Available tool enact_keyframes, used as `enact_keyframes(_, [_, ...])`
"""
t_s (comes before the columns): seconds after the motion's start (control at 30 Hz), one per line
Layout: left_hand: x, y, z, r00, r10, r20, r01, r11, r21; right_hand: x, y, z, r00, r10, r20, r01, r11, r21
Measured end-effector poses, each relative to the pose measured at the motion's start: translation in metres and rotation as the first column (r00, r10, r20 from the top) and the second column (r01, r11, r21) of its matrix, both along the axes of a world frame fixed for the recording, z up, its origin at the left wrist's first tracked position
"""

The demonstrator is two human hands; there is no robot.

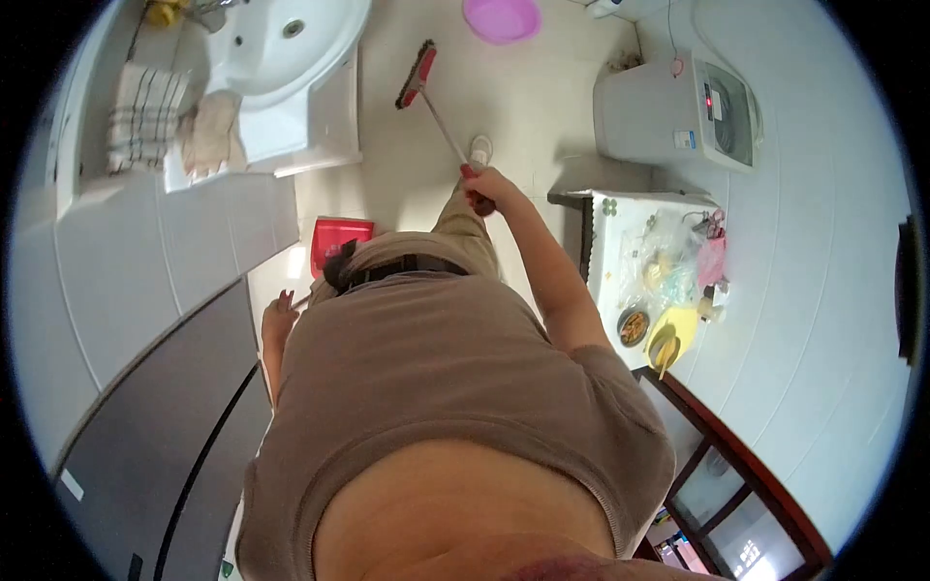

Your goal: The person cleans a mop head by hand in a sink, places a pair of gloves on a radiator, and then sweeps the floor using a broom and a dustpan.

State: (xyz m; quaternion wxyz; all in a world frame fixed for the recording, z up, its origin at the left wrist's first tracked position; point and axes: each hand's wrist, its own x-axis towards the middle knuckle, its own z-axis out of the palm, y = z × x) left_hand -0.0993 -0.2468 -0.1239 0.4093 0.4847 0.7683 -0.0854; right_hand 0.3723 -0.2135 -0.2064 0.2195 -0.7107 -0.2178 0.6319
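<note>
both hands are low: the right hand (481, 187) has its grip closed round the broom (417, 77) handle, the head out on the floor (542, 107) by the sink (281, 44). the left hand (279, 315) is beside the red dustpan (339, 240), and i cannot tell its grip. sweeping seems midway, with no pile at the dustpan yet.

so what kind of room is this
Most likely a home washroom or laundry area: a white sink, a washing machine and a pink basin on the tiled floor. The right hand grips a broom.
</note>
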Motion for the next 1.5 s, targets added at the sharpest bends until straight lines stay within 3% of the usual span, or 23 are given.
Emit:
enact_keyframes(0.03, [-0.02, -0.01, -0.059, 0.998, 0.064, 0.005, -0.064, 0.994, 0.089, 0.017, 0.024, -0.008, 1.0, 0.001, -0.003, -0.001, 1.0, -0.006])
enact_keyframes(0.07, [-0.1, -0.052, -0.194, 0.925, -0.008, 0.379, -0.167, 0.889, 0.426, 0.035, 0.049, -0.013, 0.999, 0.016, -0.051, -0.017, 1.0, -0.011])
enact_keyframes(0.13, [0.037, 0.0, -0.057, 0.993, 0.119, -0.023, -0.118, 0.992, 0.049, 0.075, 0.105, -0.026, 0.995, 0.043, -0.095, -0.045, 0.999, -0.012])
enact_keyframes(0.17, [0.075, 0.018, -0.035, 0.991, 0.13, -0.023, -0.129, 0.991, 0.044, 0.094, 0.132, -0.039, 0.995, 0.089, -0.039, -0.089, 0.996, -0.017])
enact_keyframes(0.23, [0.133, 0.033, -0.004, 0.946, 0.263, -0.189, -0.27, 0.963, -0.012, 0.13, 0.172, -0.045, 0.988, 0.156, 0.004, -0.155, 0.987, -0.04])
enact_keyframes(0.27, [0.138, 0.029, -0.018, 0.94, 0.278, -0.198, -0.287, 0.958, -0.021, 0.148, 0.191, -0.049, 0.995, 0.085, -0.054, -0.087, 0.996, -0.035])
enact_keyframes(0.3, [0.126, 0.02, -0.048, 0.927, 0.374, -0.017, -0.371, 0.924, 0.094, 0.166, 0.212, -0.05, 0.994, 0.013, -0.111, -0.016, 0.999, -0.031])
enact_keyframes(0.33, [0.163, 0.043, -0.023, 0.885, 0.434, 0.17, -0.462, 0.865, 0.197, 0.187, 0.232, -0.061, 0.992, 0.029, -0.12, -0.033, 0.999, -0.035])
enact_keyframes(0.37, [0.194, 0.063, 0.005, 0.906, 0.423, 0.007, -0.422, 0.902, 0.086, 0.208, 0.246, -0.079, 0.984, -0.055, -0.167, 0.049, 0.998, -0.04])
enact_keyframes(0.4, [0.217, 0.082, 0.019, 0.899, 0.437, -0.008, -0.436, 0.897, 0.08, 0.224, 0.254, -0.09, 0.967, -0.138, -0.214, 0.129, 0.99, -0.057])
enact_keyframes(0.47, [0.247, 0.101, 0.033, 0.909, 0.417, 0.01, -0.417, 0.908, 0.043, 0.259, 0.265, -0.074, 0.973, -0.124, -0.196, 0.103, 0.988, -0.112])
enact_keyframes(0.5, [0.259, 0.105, 0.027, 0.86, 0.488, 0.149, -0.507, 0.852, 0.133, 0.28, 0.267, -0.082, 0.97, -0.094, -0.226, 0.06, 0.986, -0.153])
enact_keyframes(0.57, [0.272, 0.122, 0.02, 0.836, 0.534, 0.125, -0.546, 0.833, 0.091, 0.303, 0.268, -0.097, 0.967, -0.053, -0.251, 0.003, 0.981, -0.193])
enact_keyframes(0.63, [0.29, 0.142, 0.012, 0.811, 0.576, 0.103, -0.583, 0.812, 0.045, 0.317, 0.247, -0.1, 0.97, -0.145, -0.196, 0.137, 0.989, -0.054])
enact_keyframes(0.73, [0.315, 0.169, 0.011, 0.675, 0.702, 0.228, -0.717, 0.696, -0.02, 0.328, 0.242, -0.051, 0.919, -0.361, -0.155, 0.344, 0.93, -0.128])
enact_keyframes(0.8, [0.326, 0.194, 0.009, 0.638, 0.732, 0.241, -0.735, 0.672, -0.095, 0.346, 0.25, -0.042, 0.905, -0.396, -0.156, 0.378, 0.916, -0.133])
enact_keyframes(0.97, [0.342, 0.252, -0.024, 0.626, 0.722, 0.296, -0.708, 0.685, -0.173, 0.406, 0.289, -0.017, 0.789, -0.599, -0.138, 0.555, 0.79, -0.26])
enact_keyframes(1.07, [0.36, 0.285, -0.024, 0.644, 0.71, 0.286, -0.699, 0.698, -0.158, 0.426, 0.318, -0.005, 0.834, -0.551, -0.02, 0.538, 0.822, -0.185])
enact_keyframes(1.17, [0.362, 0.304, -0.033, 0.658, 0.704, 0.268, -0.69, 0.706, -0.162, 0.477, 0.348, -0.037, 0.898, -0.439, -0.026, 0.423, 0.879, -0.222])
enact_keyframes(1.2, [0.362, 0.309, -0.034, 0.682, 0.686, 0.254, -0.668, 0.725, -0.168, 0.474, 0.367, -0.031, 0.886, -0.452, 0.103, 0.463, 0.876, -0.135])
enact_keyframes(1.33, [0.367, 0.313, -0.037, 0.723, 0.652, 0.229, -0.635, 0.758, -0.152, 0.514, 0.443, -0.058, 0.943, -0.288, 0.164, 0.327, 0.89, -0.318])
enact_keyframes(1.4, [0.376, 0.3, -0.044, 0.721, 0.637, 0.274, -0.666, 0.746, 0.019, 0.521, 0.467, -0.075, 0.958, -0.232, 0.167, 0.281, 0.873, -0.399])
enact_keyframes(1.5, [0.397, 0.294, -0.022, 0.769, 0.627, 0.122, -0.634, 0.773, 0.026, 0.521, 0.504, -0.092, 0.96, 0.125, 0.251, 0.006, 0.886, -0.463])
